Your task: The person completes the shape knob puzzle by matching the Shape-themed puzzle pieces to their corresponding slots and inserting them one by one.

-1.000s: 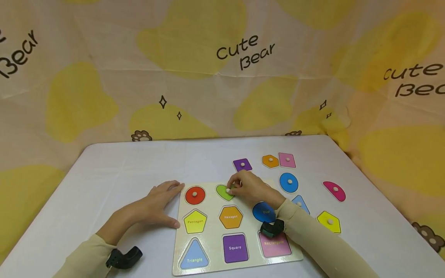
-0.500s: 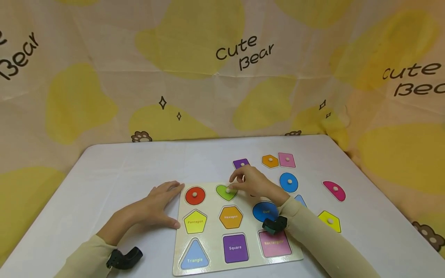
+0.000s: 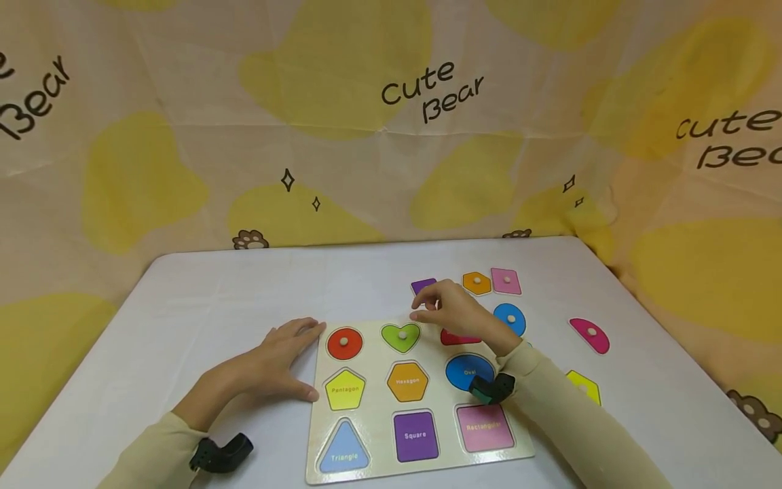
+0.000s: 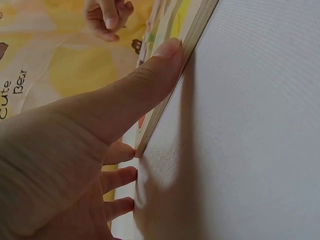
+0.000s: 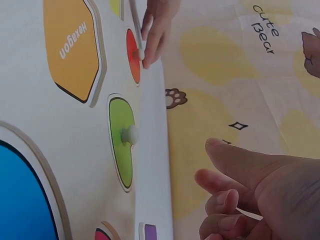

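A flat puzzle board [image 3: 375, 407] with printed shapes lies on the white table. Its top row holds a red knobbed circle piece [image 3: 345, 351] and a green knobbed heart piece [image 3: 394, 335], both sitting in recesses. My left hand [image 3: 263, 367] touches the board's left edge, thumb and fingers spread; the left wrist view shows the thumb [image 4: 150, 75] on the rim. Just above and to the right of the heart, my right hand [image 3: 455, 312] hovers with loosely bent fingers and nothing in them. The right wrist view shows a gap between that hand and the heart's knob [image 5: 131, 135].
Loose knobbed pieces lie behind and right of the board: a purple one [image 3: 423, 286], an orange hexagon [image 3: 476, 288], a pink one [image 3: 506, 273], a blue one [image 3: 507, 310], a magenta semicircle [image 3: 589, 333] and a yellow one [image 3: 584, 387]. A patterned cloth [image 3: 342, 149] hangs behind the table.
My right hand has let go of the green heart's knob and moved up and to the right. The heart stays in its recess. My left hand has kept its place.
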`<state>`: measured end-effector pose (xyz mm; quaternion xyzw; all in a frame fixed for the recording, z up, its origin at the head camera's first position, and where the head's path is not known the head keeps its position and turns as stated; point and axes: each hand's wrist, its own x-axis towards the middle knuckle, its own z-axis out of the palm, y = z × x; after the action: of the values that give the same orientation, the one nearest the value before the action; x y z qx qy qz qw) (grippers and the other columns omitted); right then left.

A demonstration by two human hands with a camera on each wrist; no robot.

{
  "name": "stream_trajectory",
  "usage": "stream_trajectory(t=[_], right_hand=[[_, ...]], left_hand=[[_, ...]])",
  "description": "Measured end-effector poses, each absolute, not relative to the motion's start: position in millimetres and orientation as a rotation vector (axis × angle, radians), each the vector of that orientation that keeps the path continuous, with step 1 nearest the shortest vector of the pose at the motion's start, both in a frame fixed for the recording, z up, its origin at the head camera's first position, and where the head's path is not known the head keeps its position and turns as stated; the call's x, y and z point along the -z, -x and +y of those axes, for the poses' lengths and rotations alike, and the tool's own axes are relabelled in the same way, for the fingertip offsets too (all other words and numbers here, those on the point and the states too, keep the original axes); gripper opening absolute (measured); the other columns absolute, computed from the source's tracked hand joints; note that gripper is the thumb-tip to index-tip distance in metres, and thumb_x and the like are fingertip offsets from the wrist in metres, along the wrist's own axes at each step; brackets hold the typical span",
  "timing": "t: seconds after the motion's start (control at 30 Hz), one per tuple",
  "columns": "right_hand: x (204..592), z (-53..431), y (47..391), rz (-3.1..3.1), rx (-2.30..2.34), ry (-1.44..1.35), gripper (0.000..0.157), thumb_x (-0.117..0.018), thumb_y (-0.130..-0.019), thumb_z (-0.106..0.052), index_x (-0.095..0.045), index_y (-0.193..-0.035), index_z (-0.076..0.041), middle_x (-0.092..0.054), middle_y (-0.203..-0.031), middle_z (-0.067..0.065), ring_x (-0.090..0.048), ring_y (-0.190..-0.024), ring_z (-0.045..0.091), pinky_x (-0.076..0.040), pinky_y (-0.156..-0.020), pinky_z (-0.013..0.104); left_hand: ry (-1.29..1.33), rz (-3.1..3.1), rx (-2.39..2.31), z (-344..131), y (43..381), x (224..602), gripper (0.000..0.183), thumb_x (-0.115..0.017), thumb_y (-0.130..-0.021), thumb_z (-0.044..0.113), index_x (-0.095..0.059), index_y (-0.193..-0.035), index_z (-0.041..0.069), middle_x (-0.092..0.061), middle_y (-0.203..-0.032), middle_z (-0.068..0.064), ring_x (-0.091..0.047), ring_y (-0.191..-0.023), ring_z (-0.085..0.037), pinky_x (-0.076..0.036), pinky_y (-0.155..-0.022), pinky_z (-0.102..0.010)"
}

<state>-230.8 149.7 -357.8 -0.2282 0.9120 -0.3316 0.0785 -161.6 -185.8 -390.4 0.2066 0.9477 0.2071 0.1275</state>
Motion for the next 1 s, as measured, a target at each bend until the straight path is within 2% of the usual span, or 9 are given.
stream_trajectory(t=[0.13, 0.43, 0.73, 1.0], right_hand=[[354, 154, 232, 2.718, 1.019, 0.650, 0.021, -0.075, -0.092, -0.023, -0.077, -0.106, -0.007, -0.060, -0.083, 0.005, -0.050, -0.080, 0.019, -0.043, -0.061, 0.022], [344, 169, 240, 2.758, 1.106, 0.742, 0.018, -0.075, -0.092, -0.020, -0.077, -0.102, -0.005, -0.059, -0.077, 0.004, -0.050, -0.073, 0.018, -0.042, -0.057, 0.022], [330, 190, 240, 2.832, 1.217, 0.674, 0.020, -0.073, -0.093, -0.017, -0.076, -0.105, -0.002, -0.058, -0.079, 0.008, -0.048, -0.069, 0.020, -0.039, -0.050, 0.019], [335, 209, 231, 2.877, 1.230, 0.625, 0.020, -0.071, -0.095, -0.018, -0.075, -0.106, -0.002, -0.062, -0.085, 0.009, -0.051, -0.078, 0.019, -0.047, -0.062, 0.019]], left_hand=[[-0.585, 2.752, -0.600, -186, 161, 390, 0.111, -0.089, -0.068, 0.050, -0.037, -0.156, 0.008, -0.035, -0.160, -0.020, -0.028, -0.150, -0.043, -0.016, -0.120, -0.074], [-0.575, 2.753, -0.593, -186, 161, 389, 0.111, -0.089, -0.068, 0.051, -0.036, -0.157, 0.010, -0.035, -0.161, -0.018, -0.028, -0.150, -0.043, -0.017, -0.120, -0.073], [-0.597, 2.753, -0.592, -182, 164, 388, 0.110, -0.089, -0.069, 0.049, -0.037, -0.157, 0.009, -0.035, -0.160, -0.019, -0.028, -0.150, -0.042, -0.017, -0.120, -0.073], [-0.607, 2.755, -0.578, -185, 161, 387, 0.110, -0.089, -0.069, 0.050, -0.037, -0.156, 0.007, -0.037, -0.158, -0.020, -0.030, -0.149, -0.042, -0.016, -0.119, -0.074]])
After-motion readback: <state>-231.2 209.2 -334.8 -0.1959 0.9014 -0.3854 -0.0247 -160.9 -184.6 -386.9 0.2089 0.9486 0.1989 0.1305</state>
